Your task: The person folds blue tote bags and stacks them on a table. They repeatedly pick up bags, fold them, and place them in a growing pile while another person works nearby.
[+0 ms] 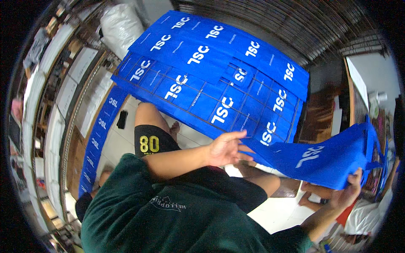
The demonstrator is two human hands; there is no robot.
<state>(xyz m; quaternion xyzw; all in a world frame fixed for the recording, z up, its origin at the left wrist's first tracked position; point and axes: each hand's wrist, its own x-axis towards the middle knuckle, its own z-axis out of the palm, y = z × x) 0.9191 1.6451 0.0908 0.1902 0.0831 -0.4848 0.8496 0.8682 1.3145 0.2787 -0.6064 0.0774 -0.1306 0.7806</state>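
Observation:
My right hand [350,189] grips the lower edge of a long blue fabric piece [291,158] printed with white lettering. The piece sags from the right side over to the middle, and its far right end is bunched up. Close to its left end, my left hand [228,148] is open with fingers apart. Whether those fingertips touch the fabric, I cannot tell. In front of me, several blue printed sheets [198,31] lie overlapping on a wide flat surface. Thin dark grid lines [202,90] run across the nearer sheets.
A narrow blue printed strip [98,130] hangs down at the left. Beside it, a small black object [122,119] lies on the pale tiled floor. A white plastic sack [120,29] stands at the back left. Stacked wire racks [337,25] fill the back right. My legs are below the sheets.

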